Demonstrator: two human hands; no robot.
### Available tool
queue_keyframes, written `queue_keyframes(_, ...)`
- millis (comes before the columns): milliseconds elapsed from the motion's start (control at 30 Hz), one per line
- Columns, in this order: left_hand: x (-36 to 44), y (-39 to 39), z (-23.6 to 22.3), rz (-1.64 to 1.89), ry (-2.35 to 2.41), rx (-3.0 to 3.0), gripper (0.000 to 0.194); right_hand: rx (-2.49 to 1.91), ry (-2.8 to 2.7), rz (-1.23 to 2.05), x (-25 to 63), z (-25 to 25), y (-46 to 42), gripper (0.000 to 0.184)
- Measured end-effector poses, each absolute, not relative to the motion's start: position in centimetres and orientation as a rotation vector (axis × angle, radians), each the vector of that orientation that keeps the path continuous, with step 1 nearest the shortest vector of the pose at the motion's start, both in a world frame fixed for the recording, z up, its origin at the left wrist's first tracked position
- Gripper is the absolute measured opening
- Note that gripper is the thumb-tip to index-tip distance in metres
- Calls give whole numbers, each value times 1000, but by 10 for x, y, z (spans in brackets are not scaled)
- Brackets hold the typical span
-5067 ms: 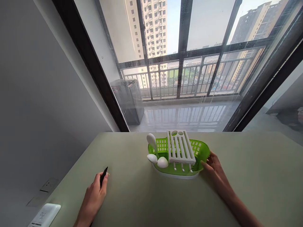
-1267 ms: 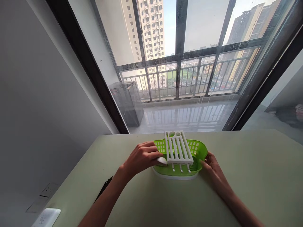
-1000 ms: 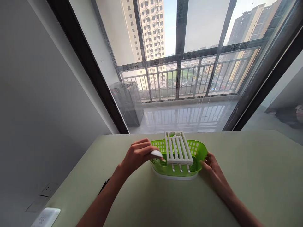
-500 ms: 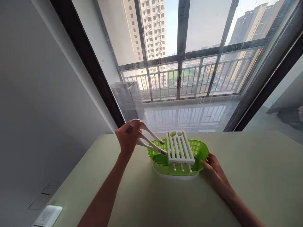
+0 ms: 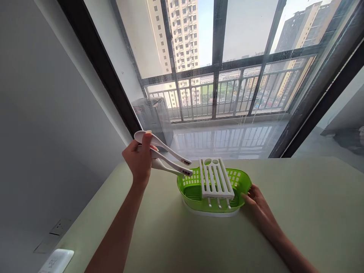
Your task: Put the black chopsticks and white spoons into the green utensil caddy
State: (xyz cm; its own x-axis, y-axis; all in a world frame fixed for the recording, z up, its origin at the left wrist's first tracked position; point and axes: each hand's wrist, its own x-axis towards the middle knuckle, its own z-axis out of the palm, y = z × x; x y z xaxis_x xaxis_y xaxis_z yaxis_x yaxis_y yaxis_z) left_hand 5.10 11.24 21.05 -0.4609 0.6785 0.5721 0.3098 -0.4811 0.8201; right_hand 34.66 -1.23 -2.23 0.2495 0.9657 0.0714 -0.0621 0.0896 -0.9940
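A green slotted basket (image 5: pixel 241 181) on a white drip tray stands near the table's far edge, with a white slatted rack (image 5: pixel 216 179) lying across its top. My left hand (image 5: pixel 139 159) is raised above the table to the basket's left, closed around the bowl ends of three white spoons (image 5: pixel 167 157). Their handles point right and down toward the basket and end just short of the rack. My right hand (image 5: pixel 256 199) rests on the table against the basket's right front rim, fingers curled onto it.
The pale green table (image 5: pixel 307 220) ends at a large window with dark frames (image 5: pixel 218 57). Beyond the glass are a balcony railing and a grey appliance (image 5: pixel 153 119). A white device (image 5: pixel 55 261) lies at the table's near left corner, by wall sockets (image 5: pixel 58 226).
My left hand let go of a black pen, reached into the basket's left end, gripped the spoons and lifted them out, up and to the left. My right hand stayed on the basket.
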Motion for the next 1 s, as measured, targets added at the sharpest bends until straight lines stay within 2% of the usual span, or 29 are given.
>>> queue_keyframes(200,41,104,223,2026,1410,1422,53,-1220,-1013,1005,347,-20,-13,52)
queue_keyframes(333,22,85,224,1857,1481,1384,56,-1223,-1007,1017,347,-19,-13,53)
queue_keyframes(467,-7,57,196,1359,1608,1342,61,-1239,-1006,1004,347,-22,-14,56)
queue_keyframes(567,-28,39,164,1143,1609,1277,63,-1223,-998,1007,348,-24,-14,57)
queue_keyframes(700,-43,21,133,1007,1678,1182,65,-1200,-1001,999,350,-27,-13,58)
queue_keyframes(1000,-70,7,101,933,1727,1085,68,-1209,-1003,1019,354,-28,-13,59)
